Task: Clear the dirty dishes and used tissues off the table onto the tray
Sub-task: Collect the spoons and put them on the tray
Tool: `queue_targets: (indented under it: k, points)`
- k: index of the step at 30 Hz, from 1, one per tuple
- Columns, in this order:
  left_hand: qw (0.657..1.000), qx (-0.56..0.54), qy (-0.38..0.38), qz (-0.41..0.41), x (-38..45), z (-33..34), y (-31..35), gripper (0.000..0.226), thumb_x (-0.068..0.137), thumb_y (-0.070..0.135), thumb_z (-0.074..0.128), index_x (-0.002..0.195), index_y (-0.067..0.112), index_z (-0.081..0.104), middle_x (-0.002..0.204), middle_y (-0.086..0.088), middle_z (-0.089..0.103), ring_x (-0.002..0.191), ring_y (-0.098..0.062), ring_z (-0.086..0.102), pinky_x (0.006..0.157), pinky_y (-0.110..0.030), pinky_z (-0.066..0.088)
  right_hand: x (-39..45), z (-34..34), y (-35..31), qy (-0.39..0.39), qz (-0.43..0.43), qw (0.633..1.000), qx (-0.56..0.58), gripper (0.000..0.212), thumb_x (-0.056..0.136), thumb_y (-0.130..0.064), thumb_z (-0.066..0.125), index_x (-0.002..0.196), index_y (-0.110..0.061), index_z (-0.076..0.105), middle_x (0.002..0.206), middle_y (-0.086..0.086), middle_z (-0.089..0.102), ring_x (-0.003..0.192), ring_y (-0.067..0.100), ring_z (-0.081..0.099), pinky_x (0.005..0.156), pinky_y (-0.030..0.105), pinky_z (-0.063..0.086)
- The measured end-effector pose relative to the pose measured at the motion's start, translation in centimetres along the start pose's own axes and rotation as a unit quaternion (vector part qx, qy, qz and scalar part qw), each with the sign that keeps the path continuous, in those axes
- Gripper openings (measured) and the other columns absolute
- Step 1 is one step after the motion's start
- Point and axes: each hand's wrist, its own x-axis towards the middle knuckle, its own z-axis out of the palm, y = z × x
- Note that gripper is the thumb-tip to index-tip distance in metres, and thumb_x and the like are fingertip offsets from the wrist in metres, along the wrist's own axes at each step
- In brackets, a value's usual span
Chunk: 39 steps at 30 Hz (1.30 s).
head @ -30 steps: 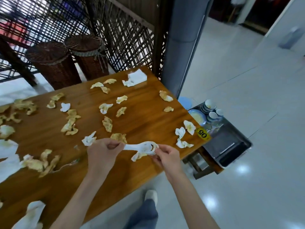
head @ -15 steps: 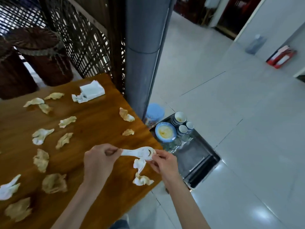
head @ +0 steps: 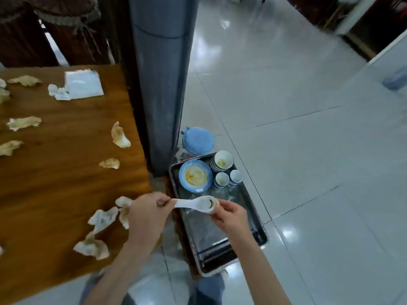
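Stained, crumpled tissues [head: 102,219] are scattered over the wooden table [head: 55,183] at the left, with a flat white packet [head: 83,84] near its far edge. The handle of a white ceramic spoon [head: 195,204] is pinched in the grip of the left hand [head: 147,214], while its soiled bowl end is held by the curled fingers of the right hand [head: 231,216]. The spoon is held above the metal tray [head: 220,245], on which a blue plate [head: 195,176], stacked bowls [head: 222,160] and small cups [head: 229,178] are set at the far end.
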Motion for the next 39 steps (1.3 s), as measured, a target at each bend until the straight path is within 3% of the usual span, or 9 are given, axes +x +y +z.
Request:
queue_targets:
  k: [7,11,15,22,28,30,33,39]
  points:
    - [0.995,-0.024,0.037,-0.094,-3.6,10.8,2.5,0.013,0.075,0.024,0.076,0.068,0.014,0.073,0.058,0.006,0.062,0.057,-0.010,0.056,0.056,-0.034,0.050,6.9,-8.9,2.3,-0.055,0.053,0.995,-0.061,0.016,0.082,0.002,0.066,0.097,-0.004,0.069,0.095,0.019,0.070,0.090,0.028,0.067,0.080,0.033,0.055]
    - [0.989,0.003,0.014,-0.146,-4.2,15.6,1.4,0.015,0.079,0.030,0.073,0.075,0.016,0.074,0.063,0.006,0.065,0.062,-0.008,0.059,0.062,-0.033,0.053,10.7,-11.2,5.1,-0.082,0.104,0.990,-0.057,0.022,0.083,0.004,0.065,0.104,0.000,0.066,0.098,0.017,0.070,0.095,0.028,0.067,0.082,0.032,0.055]
    - [0.985,0.024,0.027,-0.166,-4.2,19.5,-0.9,0.015,0.079,0.029,0.073,0.073,0.016,0.072,0.062,0.007,0.064,0.058,-0.005,0.055,0.052,-0.017,0.041,14.7,-11.7,8.7,-0.101,0.132,0.985,-0.054,0.019,0.083,0.009,0.061,0.098,-0.001,0.067,0.093,0.015,0.072,0.090,0.026,0.068,0.074,0.027,0.057]
    - [0.979,0.014,0.023,-0.204,-2.5,26.0,-6.4,0.016,0.082,0.029,0.070,0.078,0.014,0.072,0.068,0.005,0.067,0.062,-0.006,0.059,0.060,-0.031,0.055,22.3,-11.2,15.9,-0.106,0.148,0.983,-0.027,0.018,0.081,0.014,0.058,0.090,0.000,0.067,0.077,0.010,0.073,0.081,0.024,0.068,0.068,0.026,0.058]
    - [0.978,0.031,0.027,-0.204,-0.8,31.0,-10.3,0.018,0.084,0.032,0.068,0.077,0.015,0.072,0.068,0.004,0.067,0.063,-0.006,0.058,0.057,-0.024,0.049,27.3,-10.7,19.9,-0.069,0.154,0.985,-0.019,0.012,0.079,0.015,0.061,0.079,0.003,0.059,0.082,0.021,0.065,0.077,0.030,0.065,0.064,0.032,0.059]
    - [0.978,0.038,0.037,-0.203,-0.4,32.1,-11.2,0.018,0.083,0.031,0.068,0.076,0.015,0.072,0.067,0.005,0.067,0.060,-0.004,0.055,0.052,-0.016,0.042,28.2,-10.5,20.6,-0.064,0.153,0.986,-0.022,0.016,0.079,0.015,0.061,0.074,0.001,0.058,0.078,0.018,0.064,0.074,0.027,0.064,0.070,0.036,0.059]
    - [0.979,0.042,0.042,-0.195,0.1,33.1,-12.2,0.018,0.083,0.031,0.069,0.076,0.015,0.072,0.066,0.004,0.067,0.061,-0.005,0.058,0.053,-0.018,0.045,29.1,-10.1,21.2,-0.066,0.155,0.986,-0.009,0.019,0.081,0.016,0.059,0.073,-0.001,0.057,0.079,0.016,0.063,0.076,0.025,0.063,0.082,0.041,0.051]
    - [0.980,0.055,0.065,-0.181,1.2,33.8,-12.8,0.018,0.083,0.034,0.069,0.081,0.017,0.074,0.070,0.005,0.069,0.065,-0.009,0.061,0.058,-0.026,0.053,30.1,-9.6,20.9,-0.058,0.139,0.989,0.001,0.018,0.081,0.016,0.059,0.073,0.000,0.056,0.081,0.016,0.063,0.081,0.028,0.062,0.078,0.037,0.052]
